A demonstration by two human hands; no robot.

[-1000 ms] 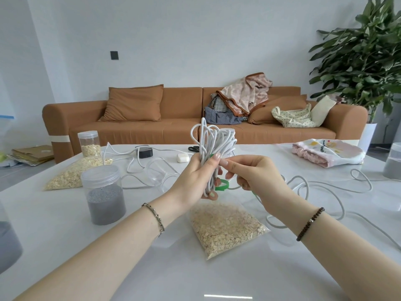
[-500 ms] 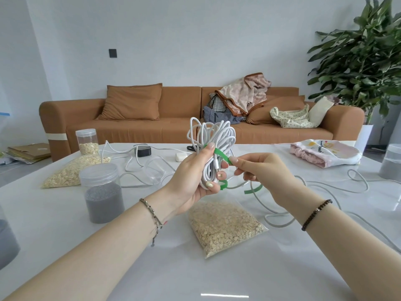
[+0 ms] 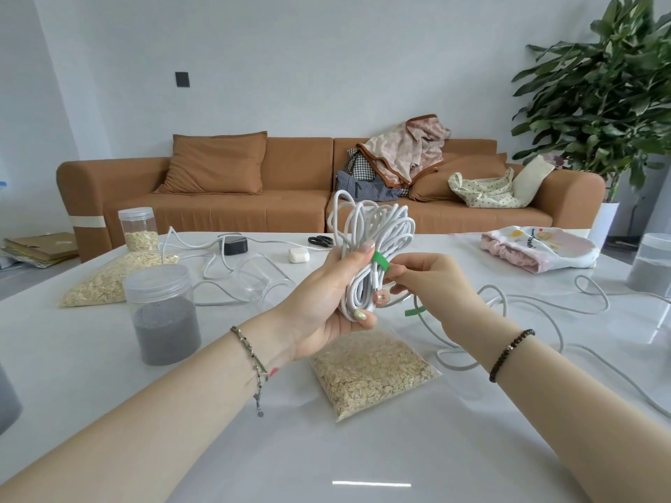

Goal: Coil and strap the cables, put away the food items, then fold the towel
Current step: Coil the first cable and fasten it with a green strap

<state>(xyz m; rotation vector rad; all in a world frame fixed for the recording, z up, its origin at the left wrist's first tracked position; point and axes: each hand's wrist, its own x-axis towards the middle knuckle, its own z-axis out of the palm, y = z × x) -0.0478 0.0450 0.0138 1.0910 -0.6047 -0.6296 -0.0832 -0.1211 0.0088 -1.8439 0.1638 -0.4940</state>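
The surface [image 3: 363, 448] is glossy white, mirroring light. The cable [image 3: 374, 226] looks smooth and matt, its strap [image 3: 379, 262] matt green. The clear plastic jar [image 3: 161, 306] holds grey grains.

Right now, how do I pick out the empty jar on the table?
On the white table, look beyond the left hand, short of the black box. The empty jar lies there on its side; the oats jar and the grey-powder jar to its left both stand upright and hold something.

One camera sits on the person's head. It looks forward and a bit down, close over the worktop [image 3: 109, 357], toward the sofa [image 3: 218, 212] behind.
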